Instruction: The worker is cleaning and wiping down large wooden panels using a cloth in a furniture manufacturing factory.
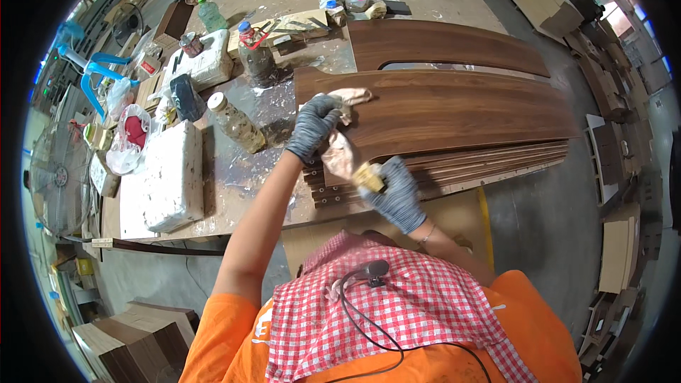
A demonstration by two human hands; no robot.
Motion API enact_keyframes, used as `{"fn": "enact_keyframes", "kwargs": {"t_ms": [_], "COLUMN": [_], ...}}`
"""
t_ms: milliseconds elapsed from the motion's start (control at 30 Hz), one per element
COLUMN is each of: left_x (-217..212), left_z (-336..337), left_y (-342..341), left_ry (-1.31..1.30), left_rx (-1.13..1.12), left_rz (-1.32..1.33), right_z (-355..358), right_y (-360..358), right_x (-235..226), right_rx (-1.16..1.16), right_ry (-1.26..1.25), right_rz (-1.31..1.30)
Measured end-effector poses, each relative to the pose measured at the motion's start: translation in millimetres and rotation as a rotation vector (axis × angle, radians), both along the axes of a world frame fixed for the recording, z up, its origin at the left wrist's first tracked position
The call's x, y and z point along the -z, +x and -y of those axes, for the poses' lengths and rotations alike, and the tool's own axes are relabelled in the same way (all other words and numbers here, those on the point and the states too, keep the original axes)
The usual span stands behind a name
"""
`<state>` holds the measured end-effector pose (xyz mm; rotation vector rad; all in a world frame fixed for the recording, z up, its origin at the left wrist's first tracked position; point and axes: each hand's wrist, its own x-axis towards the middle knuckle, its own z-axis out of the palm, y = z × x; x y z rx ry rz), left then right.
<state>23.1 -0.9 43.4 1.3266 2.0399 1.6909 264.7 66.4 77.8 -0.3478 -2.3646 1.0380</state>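
Note:
My left hand, in a grey knitted glove, is closed around a crumpled pale pink cloth at the left end of a brown wood-grain panel. Parts of the cloth stick out above and below the fist. My right hand, gloved alike, grips a small yellowish block, sponge-like and blurred, beside the panel's near edge. Beneath the top panel lies a stack of similar boards, their edges towards me. Another brown panel with a curved cutout lies just beyond.
On the stained worktable stand a white-capped jar, a dark bottle with a blue cap and a green bottle. White foam-like blocks sit at the left. Cardboard boxes are on the floor. Another person's arm shows far left.

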Motion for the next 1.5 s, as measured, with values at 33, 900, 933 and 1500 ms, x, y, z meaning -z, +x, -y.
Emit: {"fn": "enact_keyframes", "kwargs": {"t_ms": [33, 900, 933, 1500], "left_x": [1.9, 13.6, 14.8, 9.9], "left_z": [4.2, 11.3, 9.5, 14.0], "left_y": [-6.3, -6.1, -6.5, -6.4], "left_ry": [-0.016, -0.031, -0.007, 0.000], "left_rx": [0.072, 0.029, 0.025, 0.063], "left_rz": [0.148, 0.287, 0.260, 0.286], "right_z": [6.9, -23.4, -18.4, -78.3], "right_y": [-0.1, 5.0, -1.1, 36.4], "right_x": [7.3, -10.6, -3.7, -4.3], "right_rx": [-0.039, 0.306, 0.247, 0.443], "right_ry": [-0.039, 0.069, 0.060, 0.182], "right_rz": [0.039, 0.060, 0.074, -0.014]}}
